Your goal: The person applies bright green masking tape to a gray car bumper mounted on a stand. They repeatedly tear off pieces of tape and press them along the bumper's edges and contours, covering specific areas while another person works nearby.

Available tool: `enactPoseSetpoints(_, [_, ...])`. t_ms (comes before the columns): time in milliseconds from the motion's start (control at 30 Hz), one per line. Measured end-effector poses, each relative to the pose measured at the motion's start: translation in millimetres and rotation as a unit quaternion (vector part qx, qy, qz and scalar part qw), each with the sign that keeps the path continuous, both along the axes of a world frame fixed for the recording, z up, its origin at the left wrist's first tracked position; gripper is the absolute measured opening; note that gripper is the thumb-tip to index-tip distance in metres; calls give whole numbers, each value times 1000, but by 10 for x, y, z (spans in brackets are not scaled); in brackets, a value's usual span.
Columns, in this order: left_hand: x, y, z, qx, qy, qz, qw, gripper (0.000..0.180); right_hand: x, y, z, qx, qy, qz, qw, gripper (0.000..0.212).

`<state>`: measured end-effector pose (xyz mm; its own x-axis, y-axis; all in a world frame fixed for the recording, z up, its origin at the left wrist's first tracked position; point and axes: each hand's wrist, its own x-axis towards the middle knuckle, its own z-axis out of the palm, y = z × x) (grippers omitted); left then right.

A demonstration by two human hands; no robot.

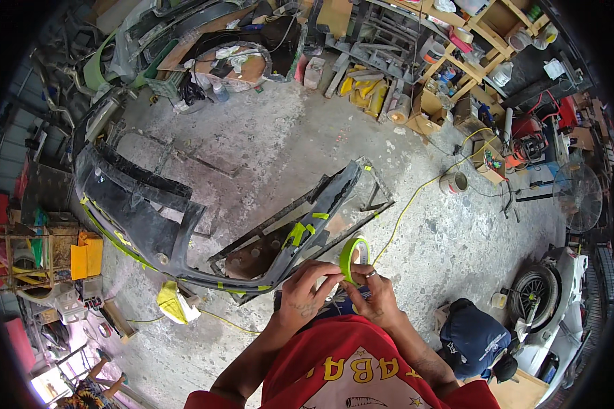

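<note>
A roll of bright green masking tape (347,258) is held up in front of my shirt. My right hand (376,297) grips its near side between thumb and fingers, with a ring on one finger. The fingers of my left hand (307,292) are pinched together at the roll's left edge, on the tape; whether a loose end is between them is hidden. Just beyond my hands lies a dark grey car bumper (133,198), curving from the far left round to the right. Short strips of green tape (296,234) stick to its right end, and more run along its near edge.
A metal stand (382,198) sits under the bumper's right end. A yellow cable (406,208) crosses the concrete floor. At lower right a person in a dark shirt (474,337) bends near a white car's wheel (535,294). A bucket (453,182) and fan (577,196) stand right.
</note>
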<state>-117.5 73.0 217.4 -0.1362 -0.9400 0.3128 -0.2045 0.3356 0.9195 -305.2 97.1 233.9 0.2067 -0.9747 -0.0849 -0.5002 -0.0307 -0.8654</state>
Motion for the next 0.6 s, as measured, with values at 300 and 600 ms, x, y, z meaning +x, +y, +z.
enactPoseSetpoints(300, [-11, 30, -64, -4, -4, 6, 1000, 35, 8, -21, -10, -18, 15, -1, 1000, 37])
enactPoseSetpoints(600, [-40, 311, -382, 39, -61, -2, 997, 33, -74, 174, -227, 1, 46, 40, 998, 33])
